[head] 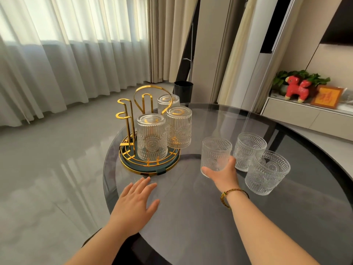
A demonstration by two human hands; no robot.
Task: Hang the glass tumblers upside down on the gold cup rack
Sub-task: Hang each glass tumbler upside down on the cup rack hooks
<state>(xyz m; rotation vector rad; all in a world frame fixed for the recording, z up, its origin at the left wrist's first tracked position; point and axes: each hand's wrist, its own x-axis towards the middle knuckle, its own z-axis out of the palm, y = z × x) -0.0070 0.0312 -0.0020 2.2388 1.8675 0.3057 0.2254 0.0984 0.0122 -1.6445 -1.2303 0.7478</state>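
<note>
The gold cup rack (128, 119) stands on a round dark tray (133, 167) at the table's left. Three embossed glass tumblers hang upside down on it: a front one (151, 138), a right one (179, 127) and a back one (168, 101). Bare gold pegs rise on its left side. Three upright tumblers stand to the right on the table. My right hand (222, 174) is wrapped around the base of the nearest upright tumbler (215, 154). The other two (248, 151) (266, 172) stand just right of it. My left hand (134, 202) lies flat and empty below the rack.
The round smoked-glass table (210, 217) ends close to my left hand and behind the rack. A black bin (183, 90) stands on the floor beyond it. A low cabinet with a red toy (297, 88) and a frame is at the far right.
</note>
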